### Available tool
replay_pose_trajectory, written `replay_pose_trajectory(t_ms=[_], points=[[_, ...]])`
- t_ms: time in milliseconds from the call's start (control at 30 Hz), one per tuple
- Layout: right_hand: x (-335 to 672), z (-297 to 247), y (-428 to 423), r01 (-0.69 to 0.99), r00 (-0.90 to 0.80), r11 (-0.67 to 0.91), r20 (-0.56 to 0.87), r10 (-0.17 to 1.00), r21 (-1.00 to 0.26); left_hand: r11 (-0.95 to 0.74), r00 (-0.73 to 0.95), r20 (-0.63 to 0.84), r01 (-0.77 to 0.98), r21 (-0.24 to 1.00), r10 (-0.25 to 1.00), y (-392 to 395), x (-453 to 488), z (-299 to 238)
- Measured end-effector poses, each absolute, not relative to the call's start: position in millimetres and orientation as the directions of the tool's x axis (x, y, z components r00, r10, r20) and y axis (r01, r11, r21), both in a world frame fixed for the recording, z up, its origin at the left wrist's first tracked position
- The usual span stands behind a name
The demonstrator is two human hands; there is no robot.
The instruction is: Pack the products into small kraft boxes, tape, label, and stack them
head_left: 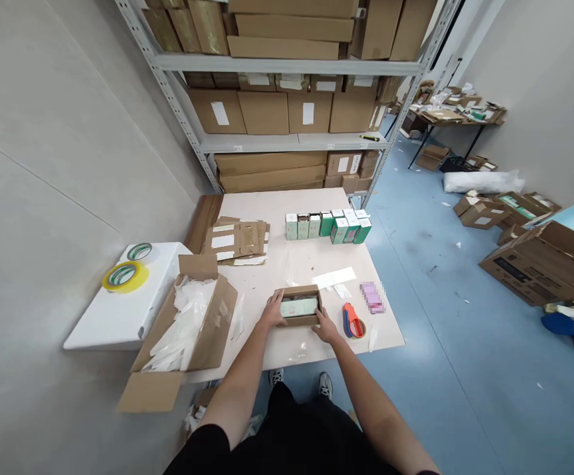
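Note:
A small open cardboard box [301, 322] sits near the front of the table, with a pale green carton [299, 307] lying inside it. My left hand [274, 309] grips the box's left end, fingers curled over the side. At the lower right corner, my right hand [325, 326] holds the other end. Just right of that hand lies an orange and blue tape dispenser [352, 321]. Behind the box are a white paper strip [334, 278] and a crumpled white scrap [342, 291]. A pink, blurred-out item [372, 297] lies by the table's right edge.
Green-and-white cartons [339, 227] stand in rows at the back right. Flattened cardboard [237, 239] is stacked at the back left. A large carton [212, 330] of white plastic bags stands left, beside tape rolls [127, 276] on a white surface. Loaded shelving [287, 64] rises behind the table.

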State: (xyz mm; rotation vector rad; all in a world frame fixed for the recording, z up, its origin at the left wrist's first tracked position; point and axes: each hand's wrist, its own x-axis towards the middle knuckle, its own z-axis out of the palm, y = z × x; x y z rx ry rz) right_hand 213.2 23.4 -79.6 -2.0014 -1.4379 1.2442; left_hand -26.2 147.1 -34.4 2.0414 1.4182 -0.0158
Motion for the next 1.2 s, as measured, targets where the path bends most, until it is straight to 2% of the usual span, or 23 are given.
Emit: replay_pose_trajectory(t_ms=[67,333,567,733,900,1067,1200], points=[[214.7,-89.4,18.1,0.579,0.070,-0.390,-0.433,0.899,-0.715,-0.200,0.418,-0.306,0.811,0.550,0.855,132.3,-26.3,-36.7],[241.3,-113.4,2.8,0.560,0.034,-0.242,-0.270,0.962,-0.792,-0.087,0.241,-0.179,0.794,0.602,0.954,45.5,-16.6,-59.1],[249.7,-112.5,6.7,0.571,-0.004,-0.214,-0.264,0.964,-0.792,-0.027,0.195,-0.196,0.771,0.636,0.961,-5.7,-13.2,-71.4],[245.4,-108.0,12.6,0.613,-0.033,-0.132,-0.192,0.981,-0.779,0.113,0.041,-0.206,0.728,0.676,0.978,-15.9,-11.3,-65.6],[225.6,-76.3,34.7,0.696,-0.030,-0.010,-0.043,0.999,-0.718,0.148,-0.061,-0.145,0.671,0.727,0.988,-33.4,-27.5,-59.9],[156.2,-17.0,70.9,0.564,-0.265,0.209,0.065,0.962,-0.798,0.164,-0.127,-0.106,0.664,0.730,0.986,-49.0,-76.6,-42.4],[78.7,24.2,99.4,0.502,-0.394,0.333,0.132,0.909,-0.798,0.129,-0.100,-0.083,0.679,0.723,0.992,-64.4,-121.6,-29.0]])
